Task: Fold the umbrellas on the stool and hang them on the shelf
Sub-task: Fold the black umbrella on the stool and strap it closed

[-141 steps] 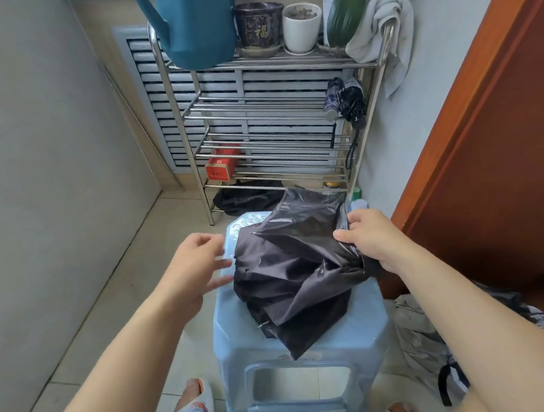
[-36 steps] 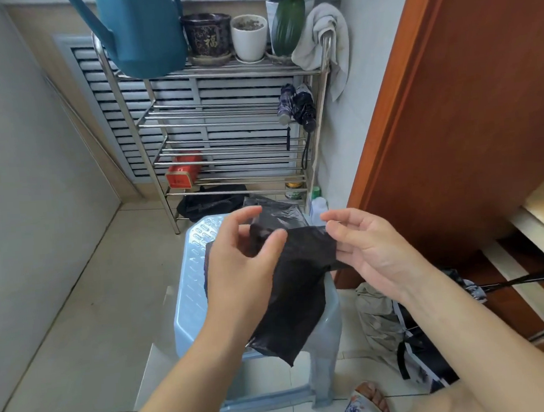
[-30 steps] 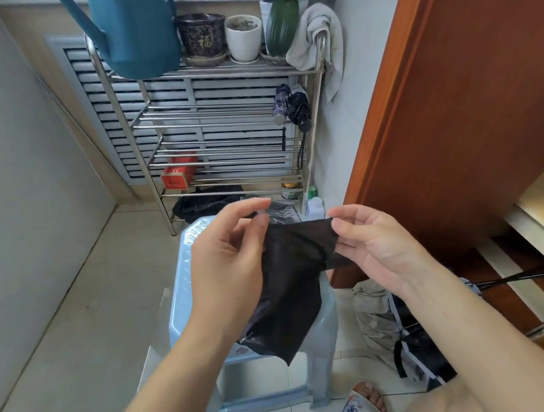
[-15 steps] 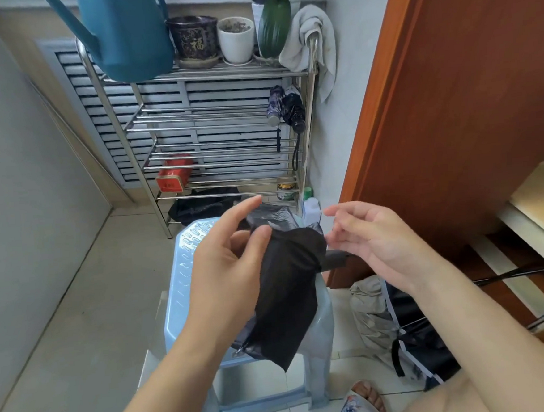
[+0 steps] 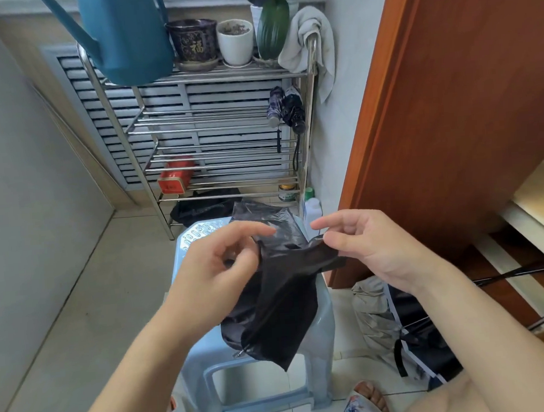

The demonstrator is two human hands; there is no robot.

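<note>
Above the stool: the black umbrella [image 5: 280, 301] is held up over the pale blue stool [image 5: 321, 324], its canopy loose, part still on the seat behind.
Left hand [image 5: 211, 274]: pinches one edge of the cloth.
Right hand [image 5: 373, 247]: thumb and fingertips hold the opposite edge.
Done: two folded umbrellas [image 5: 286, 110] hang at the shelf [image 5: 210, 78] right post.
Left: gathering, strapping, hanging; a further umbrella [image 5: 412, 337] lies on the floor.

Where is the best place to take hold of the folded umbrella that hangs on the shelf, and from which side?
Probably the body of the folded umbrella, just above its lower end, from the front. It hangs by the right post of the shelf, which closes off the right side, while the front is open. Its loose strap looks too thin to grip firmly.
</note>
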